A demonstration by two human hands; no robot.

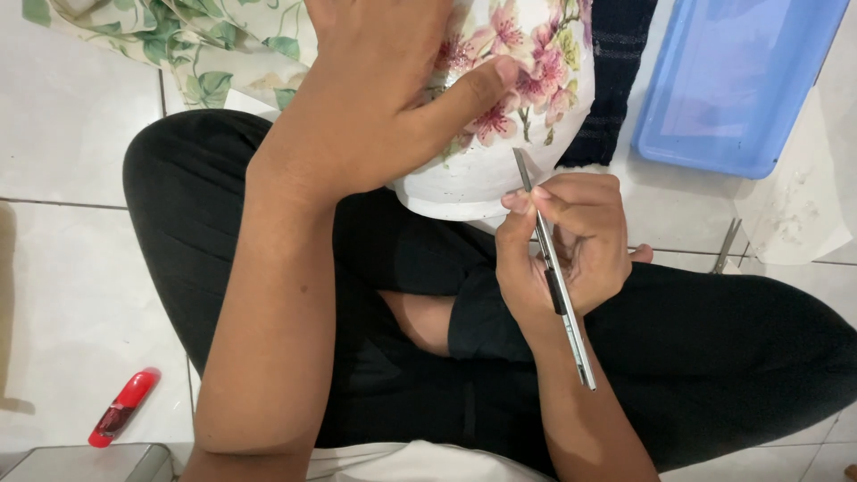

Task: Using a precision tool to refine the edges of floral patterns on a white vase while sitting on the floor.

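My left hand [375,98] grips a white rounded pot [500,134] covered with pink flower paper, thumb pressed on its side, holding it above my crossed legs in black trousers [714,357]. My right hand [562,250] holds a slim metal utility knife [553,268] like a pen. Its blade tip touches the pot's white lower part just under the flowers.
A blue plastic lid [732,80] lies at the upper right on white floor tiles. Floral paper [196,45] lies at the upper left, a dark cloth [616,80] behind the pot. A red tube [123,408] sits lower left, metal tweezers [725,245] right, and a grey box corner [89,462] at the bottom.
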